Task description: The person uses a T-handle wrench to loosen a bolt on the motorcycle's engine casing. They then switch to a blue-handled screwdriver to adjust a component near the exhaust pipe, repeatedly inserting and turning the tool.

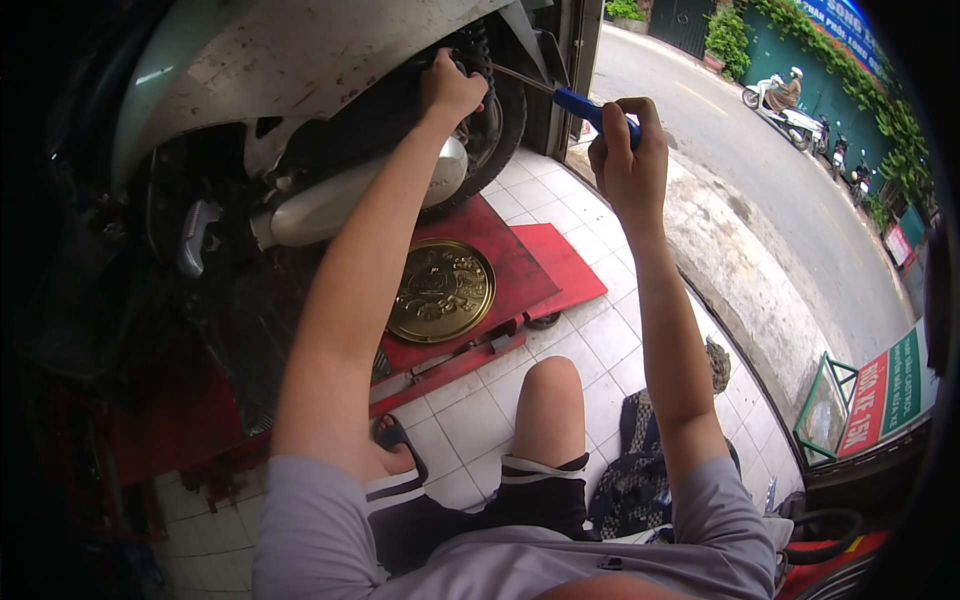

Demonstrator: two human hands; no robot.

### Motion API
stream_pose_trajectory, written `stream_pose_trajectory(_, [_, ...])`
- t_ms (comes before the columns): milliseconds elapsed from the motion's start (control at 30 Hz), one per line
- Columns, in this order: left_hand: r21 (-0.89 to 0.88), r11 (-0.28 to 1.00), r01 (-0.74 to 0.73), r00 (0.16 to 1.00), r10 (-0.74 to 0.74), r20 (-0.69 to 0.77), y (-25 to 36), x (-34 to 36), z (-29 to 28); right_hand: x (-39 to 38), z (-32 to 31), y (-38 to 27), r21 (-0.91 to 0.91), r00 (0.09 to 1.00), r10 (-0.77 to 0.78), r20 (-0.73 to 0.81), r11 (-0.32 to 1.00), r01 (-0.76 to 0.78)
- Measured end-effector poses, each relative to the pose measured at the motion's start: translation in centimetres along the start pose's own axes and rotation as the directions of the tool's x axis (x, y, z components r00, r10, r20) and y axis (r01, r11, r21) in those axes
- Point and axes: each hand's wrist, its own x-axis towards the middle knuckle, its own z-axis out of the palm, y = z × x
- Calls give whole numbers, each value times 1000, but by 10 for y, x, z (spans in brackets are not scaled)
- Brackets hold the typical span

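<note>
A motorbike [270, 70] was carried on a red platform [525, 275], its pale body panel spread above the work and its rear wheel [512, 125] behind. An embossed golden tray [440, 290] was laid flat on the platform, below the silver engine-side cover [315, 212]; both were partly hidden by the left forearm. The way to the rear coil spring [483, 45] was narrowed by the panel above and by the wheel. On the white tiled floor [470, 420], a dark patterned cloth [635, 470] was bunched beside the person's bare knee. A red and green sign [880, 405] was propped at the right, and a road [720, 80] with a rider on a white scooter [790, 112] was seen outside.

The blue-handled tool [590, 108] was held in the air right of the wheel. Its long axis was slanted, with the handle at the lower right and the thin metal shaft pointed up and left, toward the spring. The handle was gripped by the curled fingers of the right hand [632, 150]. The left hand [452, 88] was placed with bent fingers close to the spring; whether anything was pinched there could not be told.
</note>
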Motion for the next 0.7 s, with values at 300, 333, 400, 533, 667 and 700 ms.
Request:
stream_pose_trajectory(300, [77, 995, -57, 998, 59, -12, -3, 0, 3, 2, 4, 21, -128, 914, -377, -148, 924, 361])
stream_pose_trajectory(333, [97, 992, -81, 997, 82, -12, -3, 0, 2, 1, 2, 18, -162, 951, -286, -115, 950, 266])
stream_pose_trajectory(400, [133, 988, -77, 997, 79, -10, -5, 2, 2, -1, -2, 10, -236, 994, -89, -61, 969, 72])
stream_pose_trajectory(533, [255, 956, -144, 984, 166, -68, -19, 12, 3, -3, 12, 6, -314, 883, -427, -195, 880, 356])
stream_pose_trajectory(667, [201, 968, -148, 987, 157, -28, -23, 16, 9, 6, 12, 31, -191, 910, -306, -281, 947, 260])
stream_pose_trajectory(700, [202, 967, -152, 986, 162, -33, -26, 16, 7, 7, 11, 30, -176, 931, -260, -256, 960, 220])
